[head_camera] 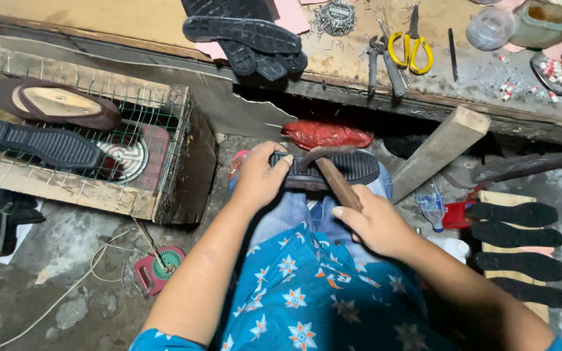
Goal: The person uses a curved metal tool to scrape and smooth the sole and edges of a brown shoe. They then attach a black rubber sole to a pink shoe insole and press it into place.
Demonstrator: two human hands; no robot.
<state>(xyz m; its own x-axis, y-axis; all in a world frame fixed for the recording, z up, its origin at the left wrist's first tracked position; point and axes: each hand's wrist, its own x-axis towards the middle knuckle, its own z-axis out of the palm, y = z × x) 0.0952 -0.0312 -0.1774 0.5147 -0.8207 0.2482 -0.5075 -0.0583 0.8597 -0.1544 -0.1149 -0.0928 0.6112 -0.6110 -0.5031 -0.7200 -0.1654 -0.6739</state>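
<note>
Partly hidden black sole (352, 166), left hand (259, 179) fingers gripping it, right hand (375, 224) fingers clasping hammer (336, 179).

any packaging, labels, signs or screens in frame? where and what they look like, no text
No signs or screens.
Red plastic bag: under the bench edge, above the shoe sole that the left hand holds; crumpled, shiny.
Clear plastic bottle: on the floor right of the right hand; small, bluish label.
Clear round container: bench top right; cloudy.
Round tin of nails: bench top centre; dark label.
</note>
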